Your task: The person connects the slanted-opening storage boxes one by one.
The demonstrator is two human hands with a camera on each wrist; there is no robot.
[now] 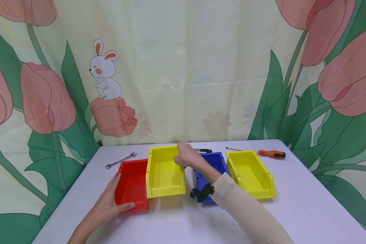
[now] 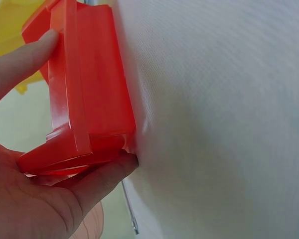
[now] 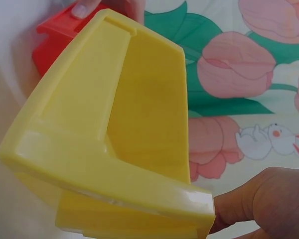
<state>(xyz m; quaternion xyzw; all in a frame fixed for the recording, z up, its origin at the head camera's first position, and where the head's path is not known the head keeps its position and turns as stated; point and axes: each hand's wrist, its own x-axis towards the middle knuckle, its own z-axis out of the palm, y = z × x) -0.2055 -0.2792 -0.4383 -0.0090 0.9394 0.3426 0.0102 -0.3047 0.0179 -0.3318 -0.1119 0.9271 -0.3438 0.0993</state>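
My left hand (image 1: pixel 108 200) grips the red bin (image 1: pixel 133 186) at the table's left side. In the left wrist view, the thumb presses the red bin's front rim (image 2: pixel 70 84) and the fingers curl against its side, low by the tabletop. My right hand (image 1: pixel 186 156) holds a yellow bin (image 1: pixel 165 174) by the back of its right wall. This bin is raised above the white table, just right of the red one and overlapping its edge in the head view. Both bins look hollow with nothing inside. The right fingertips are mostly hidden behind the wall.
A blue bin (image 1: pixel 215 162), partly covered by my right forearm, stands beside a second yellow bin (image 1: pixel 250 174). Behind them lie a screwdriver (image 1: pixel 271 154) with an orange handle and a black-ended slim tool (image 1: pixel 205 150). An open-ended wrench (image 1: pixel 121 161) lies back left. A tulip-print curtain (image 1: pixel 213 67) hangs behind the table.
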